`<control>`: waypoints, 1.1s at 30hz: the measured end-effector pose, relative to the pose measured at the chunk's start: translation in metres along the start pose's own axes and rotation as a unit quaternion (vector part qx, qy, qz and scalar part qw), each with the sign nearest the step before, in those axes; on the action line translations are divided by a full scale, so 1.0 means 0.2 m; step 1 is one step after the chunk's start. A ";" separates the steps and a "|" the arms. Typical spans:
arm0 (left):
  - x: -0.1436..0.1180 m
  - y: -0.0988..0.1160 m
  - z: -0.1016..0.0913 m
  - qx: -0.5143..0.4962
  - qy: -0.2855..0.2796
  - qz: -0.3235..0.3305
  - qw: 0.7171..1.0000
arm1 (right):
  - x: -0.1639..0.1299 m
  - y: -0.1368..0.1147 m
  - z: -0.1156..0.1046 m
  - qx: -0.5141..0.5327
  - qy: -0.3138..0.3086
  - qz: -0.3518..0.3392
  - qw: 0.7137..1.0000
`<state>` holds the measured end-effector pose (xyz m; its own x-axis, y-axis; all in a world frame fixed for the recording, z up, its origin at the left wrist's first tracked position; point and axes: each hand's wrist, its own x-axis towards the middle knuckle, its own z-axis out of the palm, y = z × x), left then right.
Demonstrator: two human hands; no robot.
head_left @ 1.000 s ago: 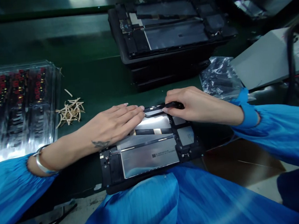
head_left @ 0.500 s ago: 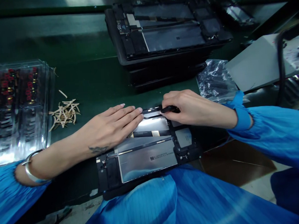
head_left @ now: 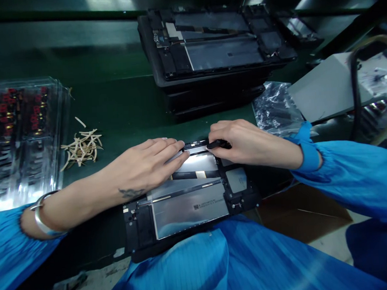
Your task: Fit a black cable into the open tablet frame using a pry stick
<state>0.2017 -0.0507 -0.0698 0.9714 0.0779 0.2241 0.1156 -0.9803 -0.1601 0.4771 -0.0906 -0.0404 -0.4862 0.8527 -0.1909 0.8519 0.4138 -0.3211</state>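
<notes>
An opened tablet (head_left: 191, 215) lies in front of me against my blue clothing, its silver battery plates and black frame exposed. Over its upper left part my left hand (head_left: 145, 165) rests palm down, fingers stretched and slightly bent, fingertips near the far edge. My right hand (head_left: 239, 140) is closed around a slim black tool (head_left: 220, 144) at the tablet's far edge, right of the left fingertips. The tool's exact kind is hard to make out, since the fingers cover part of it. A narrow strip (head_left: 195, 150) runs along the edge between both hands.
Beyond the hands stands a stack of similar opened tablets (head_left: 214, 52). Clear plastic trays (head_left: 55, 171) with red and black parts are at left, beside a pile of pale strips (head_left: 82, 147). A plastic bag (head_left: 274, 103) and a grey-white box (head_left: 327, 86) lie at right.
My left fingers have bent a little and the forefinger has come away from the others. My right hand keeps its grip on the black tool at nearly the same spot. The view has shifted slightly.
</notes>
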 end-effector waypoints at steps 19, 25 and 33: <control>0.28 -0.14 -0.01 -0.229 -0.112 -0.163 0.953 | -0.27 -0.48 0.47 0.415 0.262 -0.168 0.855; 0.30 -0.25 -0.08 -0.346 -0.165 -0.244 0.891 | -0.17 -0.51 0.60 0.367 0.444 -0.225 0.786; 0.24 -0.21 -0.23 -0.550 -0.063 -0.278 0.785 | -0.21 -0.40 0.53 0.121 0.402 -0.310 0.853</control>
<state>0.2347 -0.0133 -0.0087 0.8549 0.4987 -0.1430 0.3479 -0.3465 0.8711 0.4081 -0.1942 -0.1051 -0.4542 0.4768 0.7526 0.3667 0.8699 -0.3298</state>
